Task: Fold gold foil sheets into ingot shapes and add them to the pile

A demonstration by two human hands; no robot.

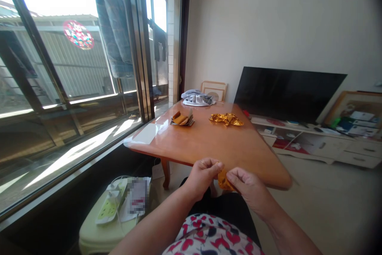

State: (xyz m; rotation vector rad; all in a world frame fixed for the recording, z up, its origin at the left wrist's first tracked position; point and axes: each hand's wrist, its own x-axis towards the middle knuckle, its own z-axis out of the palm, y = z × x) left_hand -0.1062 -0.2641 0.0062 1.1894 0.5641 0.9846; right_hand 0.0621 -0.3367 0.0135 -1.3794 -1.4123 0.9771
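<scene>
I've got a gold foil piece (pixel 224 180) pinched at about 6 o'clock, just off the worktop (pixel 238 159) edge. The left hand (pixel 203 179) grip is closed on its top, and the right hand (pixel 247 187) grip is nearly closed on its side. A crumpled gold foil heap (pixel 226 119) sits at 12, a folded foil packet (pixel 182 119) at 11.

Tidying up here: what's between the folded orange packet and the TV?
Head view: crumpled gold foil lies on the wooden table between the folded orange packet and the TV.
</scene>
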